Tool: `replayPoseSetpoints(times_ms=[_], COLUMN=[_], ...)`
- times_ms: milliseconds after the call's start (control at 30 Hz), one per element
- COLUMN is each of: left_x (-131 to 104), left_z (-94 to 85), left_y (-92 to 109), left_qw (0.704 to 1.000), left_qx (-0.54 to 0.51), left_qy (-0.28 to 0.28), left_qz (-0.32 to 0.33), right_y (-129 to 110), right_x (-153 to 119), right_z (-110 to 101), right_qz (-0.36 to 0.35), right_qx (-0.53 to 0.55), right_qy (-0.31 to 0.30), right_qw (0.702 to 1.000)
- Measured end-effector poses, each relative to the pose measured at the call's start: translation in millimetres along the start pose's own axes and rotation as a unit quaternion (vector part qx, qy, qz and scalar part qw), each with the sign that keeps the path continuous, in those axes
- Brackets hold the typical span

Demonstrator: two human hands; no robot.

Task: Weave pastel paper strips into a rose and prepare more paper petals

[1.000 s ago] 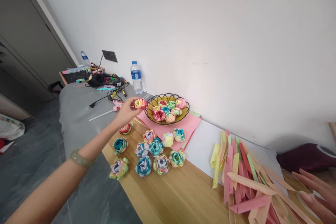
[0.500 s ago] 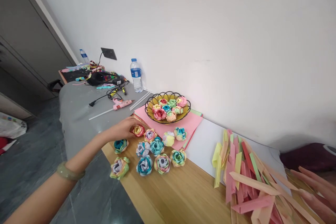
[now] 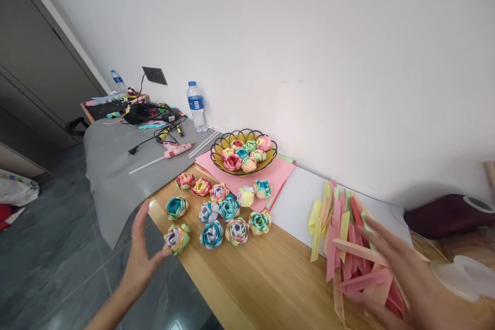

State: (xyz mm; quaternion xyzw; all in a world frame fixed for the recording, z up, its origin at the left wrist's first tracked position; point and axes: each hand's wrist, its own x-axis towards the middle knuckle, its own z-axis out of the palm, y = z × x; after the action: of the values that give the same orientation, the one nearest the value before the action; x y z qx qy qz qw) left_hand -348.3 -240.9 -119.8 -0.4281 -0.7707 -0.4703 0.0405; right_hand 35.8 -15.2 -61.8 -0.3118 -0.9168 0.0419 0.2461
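Observation:
My left hand [image 3: 141,255] is open at the table's left edge, thumb and fingers apart, its thumb tip by a green and lilac paper flower [image 3: 177,238]. Over a pile of folded pink, peach, yellow and green paper strips [image 3: 342,232] is my right hand [image 3: 406,273], fingers spread and somewhat blurred. Several folded paper flowers stand in loose rows on the wooden table [image 3: 247,278], among them a teal one [image 3: 211,234] and a red one [image 3: 185,181]. A yellow basket with a black looped rim [image 3: 243,172] holds more flowers.
Under the basket lie pink paper sheets [image 3: 280,178]. A pink glue gun [image 3: 178,150], white sticks, cables and a water bottle [image 3: 197,108] are on the grey surface at the left. A dark purple object [image 3: 444,215] lies at the right by the wall.
My left hand has let go of the red flower at the back left and come down toward the front, opening. My right hand has moved left over the strips.

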Motion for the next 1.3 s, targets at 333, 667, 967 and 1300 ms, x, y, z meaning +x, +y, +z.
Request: replayPoseSetpoints(times_ms=[333,667,967,1300], left_x=[18.2,57.6,74.8,-15.3], left_z=[32.8,36.7,22.5,16.3], left_y=[-17.3,-23.5,-28.9,25.0], left_qw=[0.98,0.959,0.983,0.953], left_qx=[0.18,0.228,0.045,0.139], left_qy=[-0.078,-0.159,-0.18,-0.111], left_qz=[0.008,0.051,0.01,0.244], right_y=[-73.6,-114.3,-133.4,-94.4], right_x=[114.9,99.1,93.7,30.4], right_z=[85.3,114.7,113.0,92.8], right_qz=[-0.062,-0.022,-0.015,-0.078], right_qx=[0.061,0.064,0.099,0.023], right_qy=[-0.261,-0.118,-0.094,-0.068], right_qw=[0.961,0.991,0.991,0.994])
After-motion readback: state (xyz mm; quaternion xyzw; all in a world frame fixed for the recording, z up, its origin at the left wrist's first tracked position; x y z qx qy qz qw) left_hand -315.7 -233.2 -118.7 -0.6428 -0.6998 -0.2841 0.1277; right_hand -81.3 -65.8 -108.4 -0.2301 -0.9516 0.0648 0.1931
